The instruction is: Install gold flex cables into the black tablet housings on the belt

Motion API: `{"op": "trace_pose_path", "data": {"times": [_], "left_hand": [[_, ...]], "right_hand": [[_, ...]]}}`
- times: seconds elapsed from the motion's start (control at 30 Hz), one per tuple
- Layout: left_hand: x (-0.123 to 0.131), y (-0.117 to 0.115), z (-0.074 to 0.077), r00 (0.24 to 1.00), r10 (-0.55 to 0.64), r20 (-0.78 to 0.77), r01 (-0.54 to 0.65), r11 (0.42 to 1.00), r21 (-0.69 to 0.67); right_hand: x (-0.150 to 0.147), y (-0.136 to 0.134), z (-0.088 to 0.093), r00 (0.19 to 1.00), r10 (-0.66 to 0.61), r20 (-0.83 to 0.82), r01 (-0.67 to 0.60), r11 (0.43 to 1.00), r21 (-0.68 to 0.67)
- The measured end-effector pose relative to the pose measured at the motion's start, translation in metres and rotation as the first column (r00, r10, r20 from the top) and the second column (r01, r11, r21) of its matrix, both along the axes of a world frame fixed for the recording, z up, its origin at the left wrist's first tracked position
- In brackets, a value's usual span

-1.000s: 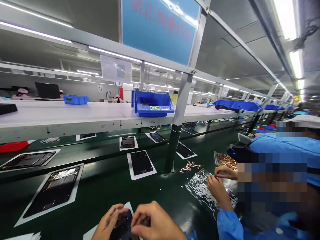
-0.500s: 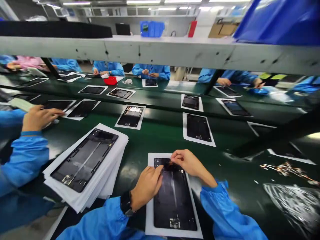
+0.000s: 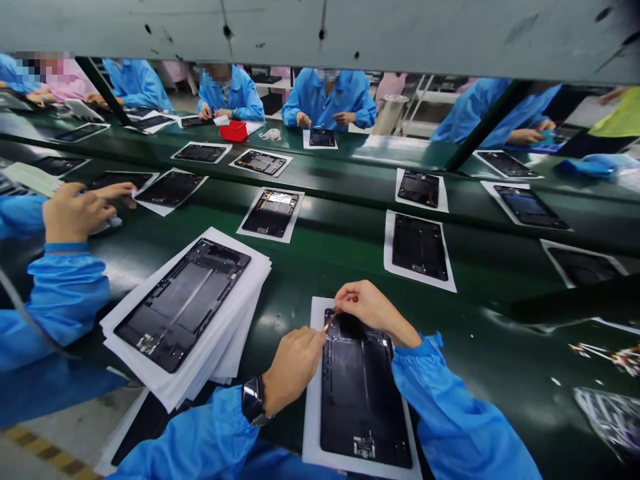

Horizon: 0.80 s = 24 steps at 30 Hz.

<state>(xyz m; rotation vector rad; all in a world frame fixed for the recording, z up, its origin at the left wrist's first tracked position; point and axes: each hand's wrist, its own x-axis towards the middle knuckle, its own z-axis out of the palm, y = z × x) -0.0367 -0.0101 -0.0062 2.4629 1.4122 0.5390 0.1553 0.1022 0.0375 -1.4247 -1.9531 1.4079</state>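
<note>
A black tablet housing lies on a white sheet right in front of me. Over its upper left corner, a thin copper-coloured flex cable stretches between my hands. My left hand, with a dark watch on the wrist, pinches the cable's lower end at the housing's left edge. The upper end sits between the thumb and forefinger of my right hand, above the housing's top edge. My fingers partly hide the cable. To the left, another black housing rests on a stack of white sheets.
A co-worker's hands are busy at the left. Several tablet housings on sheets lie along the green bench. Loose cables and a clear plastic bag lie at right. A grey beam crosses above; other people work opposite.
My view has tilted down and shifted left. My hands have drawn closer to the housing's upper left corner, and the copper-coloured cable now shows between them. The co-worker's second hand has come into view.
</note>
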Motion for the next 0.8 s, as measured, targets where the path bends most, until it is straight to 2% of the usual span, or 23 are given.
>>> {"op": "trace_pose_path", "data": {"times": [0.1, 0.23, 0.37, 0.5, 0.7, 0.8], "left_hand": [[-0.005, -0.003, 0.001, 0.997, -0.051, -0.049, 0.054, 0.996, 0.075], [-0.004, -0.008, 0.009, 0.984, -0.139, -0.111, 0.15, 0.984, 0.098], [0.007, -0.011, 0.015, 0.959, -0.205, -0.196, 0.222, 0.973, 0.065], [0.017, -0.01, 0.014, 0.939, -0.243, -0.245, 0.258, 0.966, 0.031], [0.023, -0.011, 0.019, 0.924, -0.255, -0.286, 0.286, 0.955, 0.074], [0.022, -0.011, 0.023, 0.923, -0.238, -0.303, 0.28, 0.954, 0.104]], "right_hand": [[-0.002, -0.001, -0.011, 0.991, 0.071, 0.117, -0.074, 0.997, 0.021], [-0.007, -0.002, -0.019, 0.938, 0.168, 0.302, -0.208, 0.972, 0.105], [-0.014, 0.001, -0.02, 0.904, 0.177, 0.388, -0.241, 0.963, 0.122], [-0.018, 0.007, -0.019, 0.87, 0.222, 0.441, -0.288, 0.953, 0.089], [-0.018, 0.028, -0.025, 0.803, 0.232, 0.55, -0.287, 0.958, 0.016], [-0.017, 0.033, -0.023, 0.75, 0.195, 0.632, -0.276, 0.961, 0.031]]}}
